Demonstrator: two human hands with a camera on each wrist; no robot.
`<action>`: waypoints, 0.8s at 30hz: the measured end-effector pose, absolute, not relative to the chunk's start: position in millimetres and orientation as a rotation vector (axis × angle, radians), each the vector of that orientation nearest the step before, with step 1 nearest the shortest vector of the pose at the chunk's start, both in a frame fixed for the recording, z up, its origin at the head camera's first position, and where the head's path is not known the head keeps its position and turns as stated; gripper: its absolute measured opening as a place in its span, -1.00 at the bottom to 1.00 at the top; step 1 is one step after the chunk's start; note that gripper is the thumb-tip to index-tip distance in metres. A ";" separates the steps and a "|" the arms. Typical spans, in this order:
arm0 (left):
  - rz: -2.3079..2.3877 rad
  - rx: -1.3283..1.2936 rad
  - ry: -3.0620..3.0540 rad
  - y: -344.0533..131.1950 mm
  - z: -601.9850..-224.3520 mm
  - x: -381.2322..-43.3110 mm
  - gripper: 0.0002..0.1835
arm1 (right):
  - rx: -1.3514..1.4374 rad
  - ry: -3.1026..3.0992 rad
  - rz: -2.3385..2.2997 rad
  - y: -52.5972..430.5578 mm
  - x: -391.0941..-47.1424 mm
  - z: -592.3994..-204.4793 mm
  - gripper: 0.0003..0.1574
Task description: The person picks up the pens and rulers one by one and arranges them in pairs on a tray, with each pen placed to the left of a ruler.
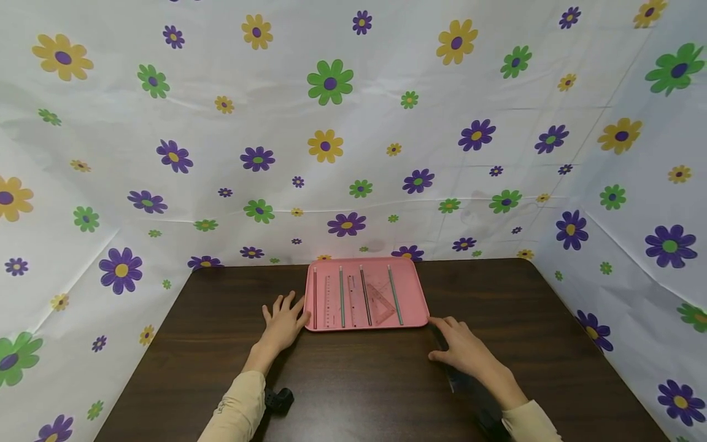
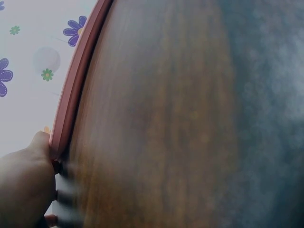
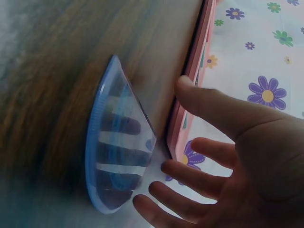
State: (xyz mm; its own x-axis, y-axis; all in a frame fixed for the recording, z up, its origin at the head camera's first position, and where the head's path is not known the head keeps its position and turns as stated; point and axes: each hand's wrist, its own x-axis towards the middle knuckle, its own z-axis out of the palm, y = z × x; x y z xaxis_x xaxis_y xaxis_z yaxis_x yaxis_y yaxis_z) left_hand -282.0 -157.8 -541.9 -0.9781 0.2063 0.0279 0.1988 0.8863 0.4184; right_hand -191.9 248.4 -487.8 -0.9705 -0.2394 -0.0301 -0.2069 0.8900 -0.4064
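A pink tray (image 1: 411, 285) lies on the table, bearing several pencils (image 1: 342, 298), two clear rulers (image 1: 328, 302) and a clear set square (image 1: 382, 306), laid out in a row. My left hand (image 1: 283, 325) is at the tray's left side, fingers spread, thumb by the front corner. At the front right corner is my right hand (image 1: 464, 347), its fingers extended; whether it touches the rim I cannot tell. In the right wrist view, a clear protractor (image 3: 121, 147) with a blue curved edge lies near the right fingertips, apart from the thumb.
The dark wooden table (image 1: 359, 380) ends at a white flowered cloth (image 1: 375, 123) behind and at the sides. Each forearm has a tan sleeve (image 1: 237, 405). A black wrist device (image 1: 278, 400) shows beside the left forearm.
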 end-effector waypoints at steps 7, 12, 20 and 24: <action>0.647 0.319 3.036 -157.6 -542.5 -283.0 -0.36 | -0.334 2.840 -0.646 253.8 -183.7 -482.0 0.18; 0.646 0.322 3.040 -157.5 -542.9 -283.1 -0.36 | -0.335 2.776 -0.653 255.2 -178.5 -478.1 0.27; 0.635 0.311 3.044 -157.8 -543.0 -283.6 -0.36 | -0.361 2.782 -0.626 256.2 -172.7 -476.5 0.31; 0.630 0.311 3.044 -158.1 -542.8 -283.3 -0.37 | -0.345 2.770 -0.600 257.1 -170.1 -475.6 0.32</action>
State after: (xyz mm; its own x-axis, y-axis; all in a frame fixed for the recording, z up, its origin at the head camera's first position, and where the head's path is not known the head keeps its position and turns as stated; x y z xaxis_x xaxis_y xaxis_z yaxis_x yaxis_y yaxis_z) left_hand -283.3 -158.1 -542.8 -0.9800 0.1977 0.0232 0.1907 0.8989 0.3944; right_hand -170.1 257.1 -475.6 -0.9307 -0.2891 -0.2242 -0.1703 0.8847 -0.4339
